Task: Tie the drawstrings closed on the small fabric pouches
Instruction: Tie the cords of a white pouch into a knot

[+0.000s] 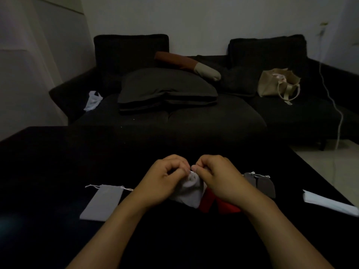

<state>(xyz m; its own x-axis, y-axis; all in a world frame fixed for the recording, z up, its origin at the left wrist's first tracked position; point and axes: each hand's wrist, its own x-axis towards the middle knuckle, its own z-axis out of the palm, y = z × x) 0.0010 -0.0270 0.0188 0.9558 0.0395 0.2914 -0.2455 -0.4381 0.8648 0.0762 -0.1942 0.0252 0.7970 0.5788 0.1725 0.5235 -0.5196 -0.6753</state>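
Note:
A light grey pouch (189, 192) hangs between my hands above the black table, its mouth gathered at the top. My left hand (165, 176) and my right hand (217, 175) both pinch the white drawstring at that mouth, fingertips nearly touching. A flat grey pouch (102, 202) with loose white strings lies on the table to the left. Two darker grey pouches (261, 184) lie to the right, partly behind my right wrist. A red pouch (210, 200) shows under my right forearm, mostly hidden.
The black table (48, 171) fills the foreground. A white paper or packet (328, 203) lies at its right edge. Beyond is a dark sofa (174, 117) with cushions, a beige tote bag (275, 84) and a white plastic bag (93, 100). A white cable (338, 113) hangs at right.

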